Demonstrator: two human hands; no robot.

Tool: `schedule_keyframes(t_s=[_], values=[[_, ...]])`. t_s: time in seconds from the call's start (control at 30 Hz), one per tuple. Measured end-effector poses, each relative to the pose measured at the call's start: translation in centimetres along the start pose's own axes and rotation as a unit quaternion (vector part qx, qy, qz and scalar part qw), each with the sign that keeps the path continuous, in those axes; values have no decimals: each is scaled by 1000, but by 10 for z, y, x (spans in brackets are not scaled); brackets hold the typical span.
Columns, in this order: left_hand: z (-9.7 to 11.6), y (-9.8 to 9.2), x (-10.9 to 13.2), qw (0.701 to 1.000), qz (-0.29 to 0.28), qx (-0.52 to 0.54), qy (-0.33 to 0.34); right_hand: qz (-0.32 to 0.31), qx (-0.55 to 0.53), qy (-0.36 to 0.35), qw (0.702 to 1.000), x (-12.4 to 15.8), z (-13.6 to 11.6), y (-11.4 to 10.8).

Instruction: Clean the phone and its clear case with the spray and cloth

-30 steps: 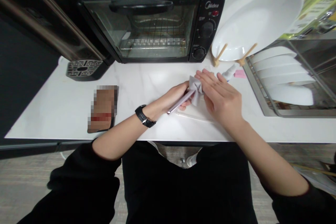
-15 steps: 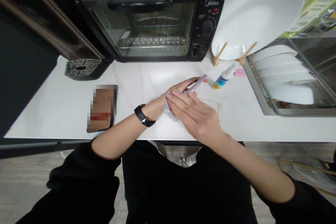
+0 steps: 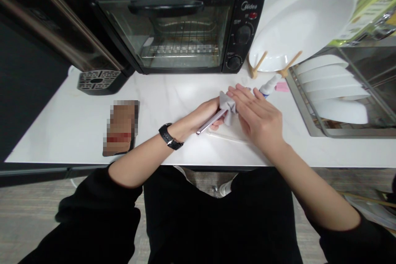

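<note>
My left hand (image 3: 206, 112), with a black watch on its wrist, grips a thin smartphone (image 3: 211, 121) whose pale pinkish edge faces me. A light grey cloth (image 3: 228, 110) is folded over the phone's far part, pressed there by my right hand (image 3: 260, 116). The right fingers cover much of the phone's far end. Below the hands a clear phone case (image 3: 230, 135) lies flat on the white counter, partly hidden. Just past the right fingers stands a small white spray bottle (image 3: 269, 86), its lower part blocked from sight.
Another dark phone (image 3: 120, 128), its screen blurred, lies at the left on the counter (image 3: 167, 95). A black toaster oven (image 3: 182, 33) stands at the back. White plates (image 3: 303, 29) in a rack and a basin of bowls (image 3: 335, 86) are on the right. A pink item (image 3: 281, 86) lies near the bottle.
The phone's visible edge has shifted from the far side of my hands to the near side. My right hand and the cloth have moved right and away from me, covering the bottle's lower part.
</note>
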State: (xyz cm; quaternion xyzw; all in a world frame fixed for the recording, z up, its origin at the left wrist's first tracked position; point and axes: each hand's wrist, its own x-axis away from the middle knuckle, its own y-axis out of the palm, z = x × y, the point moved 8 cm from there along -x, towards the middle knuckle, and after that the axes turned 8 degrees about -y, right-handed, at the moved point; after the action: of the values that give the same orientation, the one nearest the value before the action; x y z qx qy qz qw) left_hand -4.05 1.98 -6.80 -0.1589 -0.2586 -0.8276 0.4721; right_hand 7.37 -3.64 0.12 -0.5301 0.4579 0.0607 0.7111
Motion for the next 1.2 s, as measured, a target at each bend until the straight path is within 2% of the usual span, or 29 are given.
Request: schedule_keyframes(t_s=[0.1,0.2,0.27,0.33,0.4,0.43,0.5,0.6,0.7,0.73,0.83,1.0,1.1,1.2], values=[[-3,7,2,999,-27,15,-25,4,16,25,1000,4,17,-5],[-4,3,-4,1000,-12,13,-4,3,9,-2,1000,1,1,-5],[0,-3,-7,999,0,1,46,4,-5,-50,999,-4,-24,-3],[11,-5,-1,989,-6,-57,136,-2,-21,-105,994,-10,-54,0],[22,-1,14,956,-10,-174,236,-22,-35,-142,989,-14,-77,5],[25,2,22,940,-18,-218,262,-28,-39,-154,987,-16,-84,6],[26,5,31,923,-24,-259,284,-27,-42,-163,985,-18,-91,8],[27,1,30,930,-17,-229,287,-13,-52,-145,988,-18,-85,8],[22,-5,10,962,-31,-127,240,-11,-47,-103,994,-15,-65,7],[17,-6,1,974,-47,-87,202,-11,-42,-90,995,-14,-57,7],[8,-7,-12,988,-40,-45,144,-4,-25,-52,998,-8,-29,3],[-5,6,-2,999,-43,24,-16,9,19,19,1000,2,15,-4],[-3,10,5,997,-36,47,-46,8,23,31,999,5,21,-4],[-6,5,-1,998,-11,37,-46,1,15,21,1000,1,7,-1]])
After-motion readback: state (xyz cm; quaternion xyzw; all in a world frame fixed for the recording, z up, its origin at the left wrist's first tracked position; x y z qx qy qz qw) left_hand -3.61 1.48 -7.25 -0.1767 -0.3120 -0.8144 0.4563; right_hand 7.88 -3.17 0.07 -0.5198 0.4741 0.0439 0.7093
